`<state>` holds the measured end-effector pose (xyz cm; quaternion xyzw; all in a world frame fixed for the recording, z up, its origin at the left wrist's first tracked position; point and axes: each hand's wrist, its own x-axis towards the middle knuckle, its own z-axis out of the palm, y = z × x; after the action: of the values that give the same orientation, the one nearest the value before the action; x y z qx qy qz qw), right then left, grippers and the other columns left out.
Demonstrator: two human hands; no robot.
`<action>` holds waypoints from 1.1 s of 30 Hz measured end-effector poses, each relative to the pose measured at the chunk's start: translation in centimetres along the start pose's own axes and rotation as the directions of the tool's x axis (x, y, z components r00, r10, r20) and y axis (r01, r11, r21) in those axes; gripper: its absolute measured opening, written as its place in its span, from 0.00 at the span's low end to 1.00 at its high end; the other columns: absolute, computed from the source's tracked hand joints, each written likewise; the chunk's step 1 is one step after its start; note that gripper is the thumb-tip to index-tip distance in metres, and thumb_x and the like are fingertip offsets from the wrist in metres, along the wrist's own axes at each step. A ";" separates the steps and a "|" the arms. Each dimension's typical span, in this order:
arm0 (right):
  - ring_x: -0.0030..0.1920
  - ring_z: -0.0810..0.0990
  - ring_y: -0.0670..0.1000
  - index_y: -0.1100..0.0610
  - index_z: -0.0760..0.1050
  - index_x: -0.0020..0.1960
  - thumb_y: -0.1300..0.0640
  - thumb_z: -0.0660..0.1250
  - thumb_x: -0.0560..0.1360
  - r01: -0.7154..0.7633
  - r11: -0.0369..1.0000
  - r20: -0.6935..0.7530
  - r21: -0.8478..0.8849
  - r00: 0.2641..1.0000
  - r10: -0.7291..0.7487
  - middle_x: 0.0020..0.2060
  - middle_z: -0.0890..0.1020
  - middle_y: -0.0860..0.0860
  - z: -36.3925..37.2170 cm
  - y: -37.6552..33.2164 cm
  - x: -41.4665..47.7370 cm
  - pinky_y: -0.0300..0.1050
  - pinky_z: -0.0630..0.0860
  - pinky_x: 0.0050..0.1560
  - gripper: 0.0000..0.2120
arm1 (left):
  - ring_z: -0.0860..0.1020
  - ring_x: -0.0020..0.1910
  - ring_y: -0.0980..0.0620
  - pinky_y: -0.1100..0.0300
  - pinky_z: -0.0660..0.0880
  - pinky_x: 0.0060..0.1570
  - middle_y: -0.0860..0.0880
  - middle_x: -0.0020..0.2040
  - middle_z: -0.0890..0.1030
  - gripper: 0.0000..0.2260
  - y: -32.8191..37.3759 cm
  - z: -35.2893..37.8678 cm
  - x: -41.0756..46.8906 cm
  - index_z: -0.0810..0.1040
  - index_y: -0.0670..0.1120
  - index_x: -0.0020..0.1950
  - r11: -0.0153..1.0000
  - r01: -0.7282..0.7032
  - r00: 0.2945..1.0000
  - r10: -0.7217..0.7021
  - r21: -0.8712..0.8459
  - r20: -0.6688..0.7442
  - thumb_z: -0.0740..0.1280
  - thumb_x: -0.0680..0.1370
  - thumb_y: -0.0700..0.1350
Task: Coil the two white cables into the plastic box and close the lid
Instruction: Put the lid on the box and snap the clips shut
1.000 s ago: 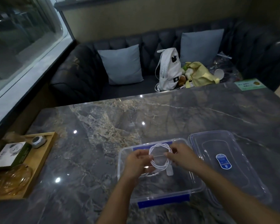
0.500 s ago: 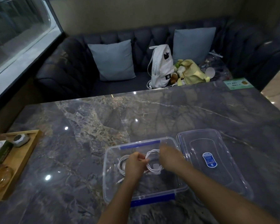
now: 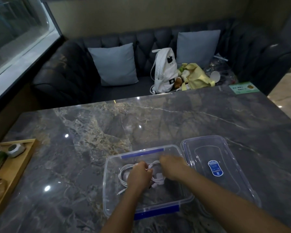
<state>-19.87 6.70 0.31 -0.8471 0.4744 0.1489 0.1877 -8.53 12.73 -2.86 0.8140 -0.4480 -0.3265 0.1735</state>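
Observation:
A clear plastic box (image 3: 111, 195) with blue clips stands open on the marble table near me. Its clear lid (image 3: 228, 158) lies flat just to the right, a blue label on it. Two coiled white cables lie inside the box: one coil (image 3: 123, 174) at the left, the second coil (image 3: 155, 178) in the middle. My left hand (image 3: 139, 174) is down in the box, fingers curled on the second coil. My right hand (image 3: 172, 167) is over the box's right part, blurred, and its grip cannot be made out.
A wooden tray (image 3: 15, 172) with a small grey device and a green box sits at the table's left edge. Beyond the far table edge is a dark sofa with two grey cushions, a white backpack (image 3: 165, 69) and a yellow bag. A green card (image 3: 243, 87) lies far right.
The coil held above the box a second ago has gone down into it. Both hands lowered with it, and my right hand has drawn a little to the right.

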 end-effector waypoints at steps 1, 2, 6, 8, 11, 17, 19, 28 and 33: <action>0.58 0.77 0.60 0.60 0.70 0.60 0.59 0.60 0.75 0.020 1.000 -0.027 0.018 0.999 -0.020 0.59 0.77 0.60 -0.5 0.2 -0.2 0.52 0.73 0.55 0.14 | 0.79 0.44 0.49 0.56 0.76 0.46 0.45 0.46 0.82 0.07 0.3 -0.4 0.0 0.74 0.46 0.48 1.000 -0.008 1.000 0.008 0.017 0.000 0.62 0.77 0.49; 0.58 0.76 0.60 0.60 0.70 0.59 0.58 0.60 0.75 0.038 0.998 -0.063 0.049 0.997 -0.035 0.59 0.77 0.60 -1.0 0.5 -0.3 0.52 0.73 0.55 0.13 | 0.78 0.44 0.50 0.58 0.73 0.44 0.45 0.46 0.82 0.07 0.8 -0.8 -0.1 0.74 0.46 0.48 0.999 -0.030 0.999 0.030 0.034 -0.013 0.62 0.77 0.49; 0.57 0.76 0.60 0.57 0.71 0.57 0.57 0.57 0.75 0.108 0.970 -0.221 0.220 0.974 -0.059 0.57 0.78 0.58 -2.8 2.6 -1.4 0.52 0.72 0.55 0.11 | 0.77 0.44 0.48 0.59 0.67 0.40 0.44 0.47 0.82 0.09 4.1 -2.4 -0.9 0.76 0.44 0.49 0.982 -0.177 0.975 0.185 0.073 -0.127 0.62 0.77 0.48; 0.55 0.77 0.59 0.57 0.71 0.55 0.56 0.58 0.75 0.131 0.961 -0.306 0.244 0.951 -0.052 0.55 0.79 0.58 -3.3 4.3 -2.1 0.50 0.72 0.52 0.10 | 0.78 0.43 0.47 0.58 0.68 0.40 0.45 0.45 0.82 0.09 6.6 -2.8 -1.6 0.76 0.44 0.48 0.966 -0.257 0.951 0.259 0.030 -0.167 0.62 0.77 0.49; 0.52 0.78 0.60 0.58 0.73 0.53 0.55 0.59 0.76 0.100 0.944 -0.365 0.314 0.931 0.022 0.51 0.81 0.58 -3.6 7.4 -3.3 0.50 0.74 0.48 0.09 | 0.79 0.43 0.46 0.54 0.75 0.44 0.46 0.43 0.82 0.07 10.3 -1.7 -2.7 0.77 0.45 0.47 0.917 -0.393 0.915 0.383 -0.065 -0.125 0.64 0.76 0.48; 0.56 0.78 0.56 0.55 0.74 0.57 0.59 0.60 0.73 -0.070 0.905 -0.351 0.420 0.907 0.233 0.56 0.81 0.55 -1.6 14.1 -6.5 0.40 0.68 0.48 0.14 | 0.79 0.52 0.44 0.53 0.75 0.52 0.43 0.52 0.81 0.11 14.2 4.5 -3.8 0.75 0.44 0.54 0.896 -0.444 0.889 0.441 -0.003 0.124 0.63 0.76 0.48; 0.56 0.78 0.58 0.55 0.74 0.57 0.57 0.60 0.72 -0.171 0.882 -0.260 0.439 0.916 0.306 0.58 0.80 0.57 -0.5 16.2 -7.4 0.45 0.72 0.50 0.14 | 0.75 0.59 0.42 0.52 0.71 0.58 0.40 0.60 0.77 0.17 14.6 7.4 -4.0 0.71 0.41 0.62 0.908 -0.413 0.898 0.395 0.063 0.196 0.64 0.76 0.48; 0.62 0.73 0.59 0.54 0.68 0.66 0.50 0.65 0.72 -0.364 0.777 -0.014 0.513 0.902 0.432 0.64 0.74 0.59 4.4 20.8 -10.5 0.52 0.72 0.61 0.24 | 0.41 0.75 0.37 0.46 0.45 0.73 0.35 0.76 0.43 0.42 12.5 14.2 -4.5 0.42 0.39 0.75 0.992 0.049 0.964 -0.077 0.117 0.253 0.65 0.74 0.53; 0.60 0.75 0.58 0.54 0.70 0.64 0.55 0.70 0.69 -0.249 0.538 -0.008 0.805 0.903 0.430 0.62 0.77 0.57 5.0 20.2 -10.4 0.54 0.72 0.62 0.25 | 0.68 0.68 0.38 0.42 0.66 0.67 0.37 0.69 0.69 0.34 12.9 14.0 -4.8 0.63 0.42 0.70 0.933 0.136 0.989 -0.110 -0.334 0.096 0.71 0.66 0.44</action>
<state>-42.84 7.09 -3.21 -0.5781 0.6631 -0.1293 0.4576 -27.95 9.91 -3.82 0.7852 -0.3395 -0.4398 0.2735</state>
